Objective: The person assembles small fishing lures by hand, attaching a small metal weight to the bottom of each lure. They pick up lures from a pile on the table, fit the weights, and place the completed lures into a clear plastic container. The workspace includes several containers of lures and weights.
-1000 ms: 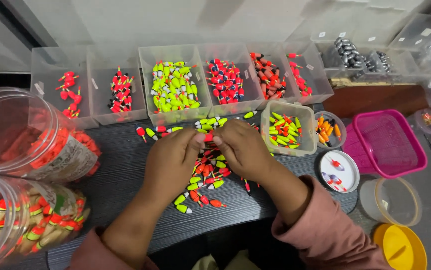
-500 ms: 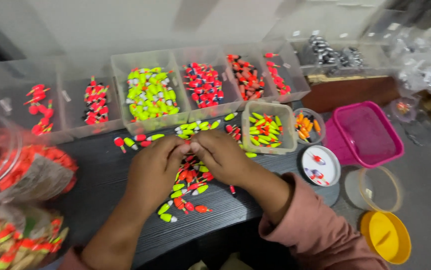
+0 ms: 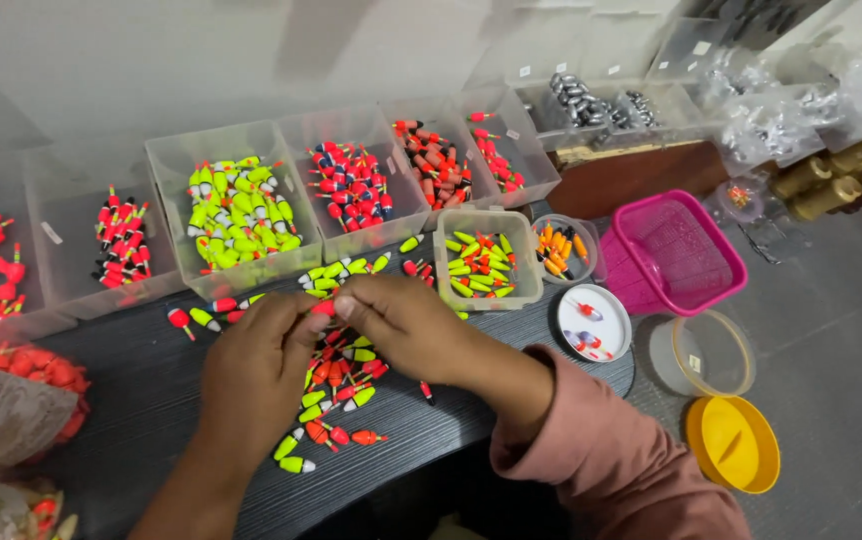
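We are bringing our two hands together over a loose pile of floats [image 3: 336, 400] lying on the dark table [image 3: 151, 420]. Our left hand [image 3: 256, 375] and our right hand [image 3: 401, 325] are meeting fingertip to fingertip, and between them we are pinching one small red float [image 3: 324, 309], the fingers of both hands closed down on it. The rest of each hand is curling loosely above the pile, which is a mix of red and yellow-green pieces.

Behind the hands a row of clear plastic bins is standing along the wall: one with yellow-green floats [image 3: 236, 215], one with red and dark floats [image 3: 356, 185], one with slim red floats [image 3: 446, 165], and further left a bin of red and black floats [image 3: 121, 245]. Just right of our right hand a small clear tub [image 3: 486, 262] is holding mixed green and red floats, and beside it a round cup [image 3: 561, 245] is holding orange ones. A white round lid [image 3: 593, 322] is lying near our sleeve, a pink basket [image 3: 676, 255] is standing to its right, and a yellow lid [image 3: 733, 442] is lying on the grey floor. At the left edge a clear bag [image 3: 11, 405] with a pale paper label is bulging with orange-red floats.
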